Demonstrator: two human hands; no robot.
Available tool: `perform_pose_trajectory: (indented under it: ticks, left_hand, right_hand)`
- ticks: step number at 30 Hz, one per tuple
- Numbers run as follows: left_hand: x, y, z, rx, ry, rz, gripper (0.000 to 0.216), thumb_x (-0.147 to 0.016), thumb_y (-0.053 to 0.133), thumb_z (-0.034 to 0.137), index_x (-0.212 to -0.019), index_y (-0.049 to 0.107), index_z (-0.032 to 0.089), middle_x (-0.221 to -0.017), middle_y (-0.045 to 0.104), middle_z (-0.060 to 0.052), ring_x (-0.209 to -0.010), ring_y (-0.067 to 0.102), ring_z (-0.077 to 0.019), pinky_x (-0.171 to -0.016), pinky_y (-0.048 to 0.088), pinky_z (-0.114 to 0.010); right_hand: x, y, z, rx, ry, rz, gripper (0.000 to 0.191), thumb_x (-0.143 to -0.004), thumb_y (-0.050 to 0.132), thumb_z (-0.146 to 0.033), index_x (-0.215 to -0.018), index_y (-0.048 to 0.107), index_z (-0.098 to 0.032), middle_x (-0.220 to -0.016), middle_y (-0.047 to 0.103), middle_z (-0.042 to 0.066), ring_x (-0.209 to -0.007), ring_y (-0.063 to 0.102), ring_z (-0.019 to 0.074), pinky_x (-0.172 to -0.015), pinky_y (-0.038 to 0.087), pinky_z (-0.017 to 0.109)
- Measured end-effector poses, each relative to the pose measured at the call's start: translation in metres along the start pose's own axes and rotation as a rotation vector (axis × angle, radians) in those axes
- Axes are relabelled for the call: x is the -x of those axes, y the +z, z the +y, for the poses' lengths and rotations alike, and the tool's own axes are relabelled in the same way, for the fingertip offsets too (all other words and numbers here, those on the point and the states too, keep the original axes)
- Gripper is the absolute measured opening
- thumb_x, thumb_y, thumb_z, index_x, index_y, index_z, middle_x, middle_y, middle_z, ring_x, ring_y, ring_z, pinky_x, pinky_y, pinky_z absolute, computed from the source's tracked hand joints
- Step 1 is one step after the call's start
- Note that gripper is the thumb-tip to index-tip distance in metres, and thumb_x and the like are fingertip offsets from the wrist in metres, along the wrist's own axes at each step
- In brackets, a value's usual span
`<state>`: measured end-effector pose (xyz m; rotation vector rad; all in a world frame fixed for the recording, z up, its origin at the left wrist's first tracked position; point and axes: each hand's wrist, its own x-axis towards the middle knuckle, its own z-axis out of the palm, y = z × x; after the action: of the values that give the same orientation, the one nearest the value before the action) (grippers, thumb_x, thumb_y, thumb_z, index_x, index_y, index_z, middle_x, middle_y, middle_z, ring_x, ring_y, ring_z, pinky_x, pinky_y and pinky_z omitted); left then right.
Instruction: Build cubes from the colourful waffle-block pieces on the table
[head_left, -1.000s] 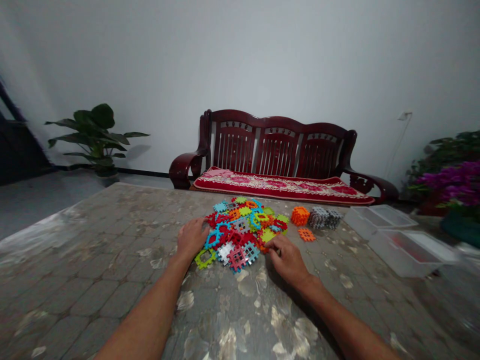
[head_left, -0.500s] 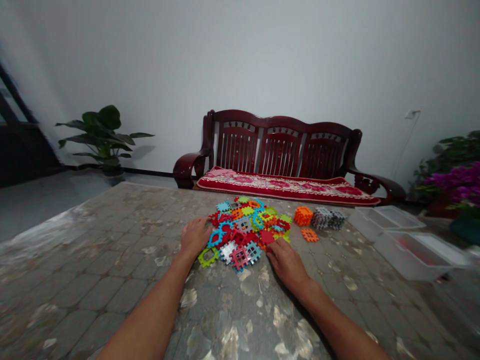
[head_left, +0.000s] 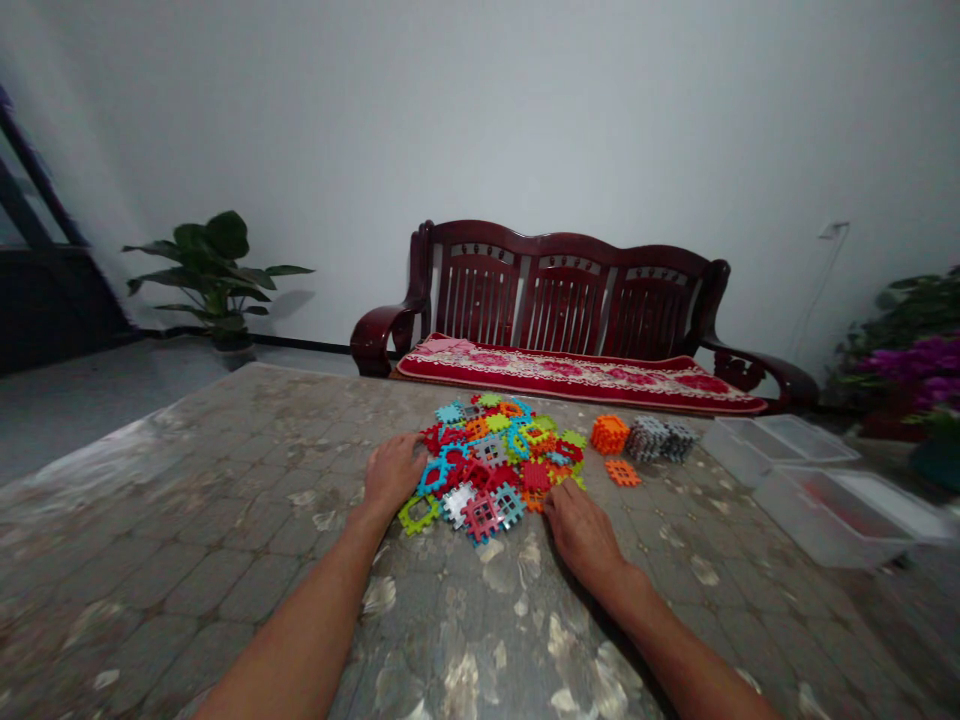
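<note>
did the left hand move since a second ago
No. The left hand stays at the left edge of the tile pile, by the green tile.

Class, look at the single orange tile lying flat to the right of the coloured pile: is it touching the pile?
Apart. The head view shows a strip of bare table between the orange tile and the right edge of the pile.

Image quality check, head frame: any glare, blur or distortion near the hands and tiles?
Head view: dim, flat light; pale sheen on the glossy table at left; wide-angle stretch blurs the edges and the clear bins at right; tile pile, left hand and right hand at centre are fairly sharp.
</note>
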<state>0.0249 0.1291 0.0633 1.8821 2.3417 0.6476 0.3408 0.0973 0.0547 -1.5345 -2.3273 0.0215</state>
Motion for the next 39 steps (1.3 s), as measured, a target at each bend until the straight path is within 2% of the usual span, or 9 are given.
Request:
perform_pose_trajectory:
  ticks: [6, 11, 13, 15, 20, 22, 26, 32, 39]
  left_hand:
    - [0.000, -0.002, 0.001, 0.000, -0.002, -0.014, 0.041, -0.095, 0.048, 0.028, -0.132, 0.066, 0.023, -0.141, 0.067, -0.010, -0.132, 0.059, -0.0274, -0.114, 0.041, -0.045]
    - [0.000, -0.001, 0.000, 0.008, -0.005, -0.006, 0.040, -0.095, 0.049, 0.029, -0.130, 0.066, 0.024, -0.141, 0.067, -0.009, -0.131, 0.059, -0.0266, -0.113, 0.041, -0.044]
    - [0.000, -0.001, 0.000, 0.017, -0.005, -0.005, 0.040, -0.095, 0.048, 0.029, -0.131, 0.066, 0.025, -0.141, 0.067, -0.009, -0.131, 0.059, -0.0266, -0.113, 0.041, -0.044]
    - [0.000, 0.000, -0.001, 0.022, 0.001, -0.005, 0.041, -0.095, 0.048, 0.030, -0.131, 0.067, 0.024, -0.140, 0.067, -0.010, -0.131, 0.059, -0.0273, -0.112, 0.042, -0.044]
    - [-0.002, 0.003, -0.003, 0.015, 0.005, 0.000, 0.040, -0.094, 0.049, 0.030, -0.130, 0.067, 0.024, -0.140, 0.068, -0.010, -0.130, 0.060, -0.0278, -0.112, 0.042, -0.045]
    - [-0.002, 0.003, -0.004, 0.012, 0.008, -0.004, 0.041, -0.094, 0.049, 0.030, -0.131, 0.066, 0.025, -0.140, 0.067, -0.010, -0.130, 0.060, -0.0278, -0.112, 0.041, -0.045]
    - [-0.003, 0.003, -0.004, 0.013, 0.013, -0.011, 0.041, -0.094, 0.048, 0.029, -0.130, 0.067, 0.024, -0.141, 0.067, -0.011, -0.131, 0.060, -0.0287, -0.112, 0.041, -0.046]
    - [-0.002, 0.001, -0.002, 0.014, 0.010, 0.004, 0.041, -0.094, 0.049, 0.030, -0.131, 0.067, 0.025, -0.139, 0.069, -0.010, -0.128, 0.061, -0.0270, -0.111, 0.043, -0.043]
    - [-0.002, 0.000, -0.002, 0.009, 0.011, -0.009, 0.040, -0.094, 0.050, 0.030, -0.129, 0.067, 0.026, -0.141, 0.067, -0.009, -0.131, 0.059, -0.0263, -0.112, 0.042, -0.042]
  right_hand:
    - [-0.002, -0.022, 0.005, -0.349, 0.139, -0.100, 0.018, -0.091, 0.046, -0.023, -0.076, 0.056, -0.023, -0.084, 0.065, 0.006, -0.081, 0.061, 0.0197, -0.073, 0.045, 0.029]
    - [-0.004, -0.043, 0.012, -0.925, 0.447, -0.401, 0.022, -0.084, 0.052, -0.035, -0.065, 0.046, -0.024, -0.055, 0.048, -0.004, -0.049, 0.041, 0.0117, -0.047, 0.032, 0.024]
    - [-0.005, -0.045, 0.018, -1.005, 0.538, -0.465, 0.021, -0.081, 0.053, -0.037, -0.065, 0.047, -0.025, -0.051, 0.044, -0.005, -0.044, 0.035, 0.0104, -0.043, 0.027, 0.023]
    - [-0.006, -0.043, 0.025, -0.938, 0.584, -0.435, 0.020, -0.080, 0.053, -0.038, -0.065, 0.048, -0.025, -0.049, 0.044, -0.005, -0.043, 0.035, 0.0106, -0.043, 0.025, 0.023]
    - [-0.012, -0.026, 0.044, -0.576, 0.389, 0.039, 0.020, -0.080, 0.055, -0.037, -0.065, 0.055, -0.024, -0.063, 0.059, 0.001, -0.062, 0.054, 0.0163, -0.054, 0.037, 0.024]
    - [-0.012, -0.022, 0.045, -0.555, 0.298, 0.113, 0.015, -0.079, 0.055, -0.034, -0.071, 0.060, -0.023, -0.074, 0.066, 0.002, -0.072, 0.060, 0.0187, -0.062, 0.043, 0.026]
    - [-0.007, -0.027, 0.038, -0.579, 0.210, -0.061, 0.009, -0.073, 0.063, -0.029, -0.078, 0.067, -0.022, -0.084, 0.069, 0.003, -0.073, 0.061, 0.0178, -0.066, 0.045, 0.027]
    - [0.005, -0.050, 0.020, -0.306, -0.030, -0.230, 0.039, -0.068, 0.080, -0.029, -0.107, 0.073, -0.027, -0.111, 0.070, 0.004, -0.101, 0.064, 0.0245, -0.084, 0.048, 0.032]
    - [0.009, -0.048, 0.018, -0.220, -0.127, -0.216, 0.033, -0.080, 0.073, -0.029, -0.113, 0.073, -0.026, -0.107, 0.073, 0.007, -0.097, 0.065, 0.0246, -0.086, 0.047, 0.033]
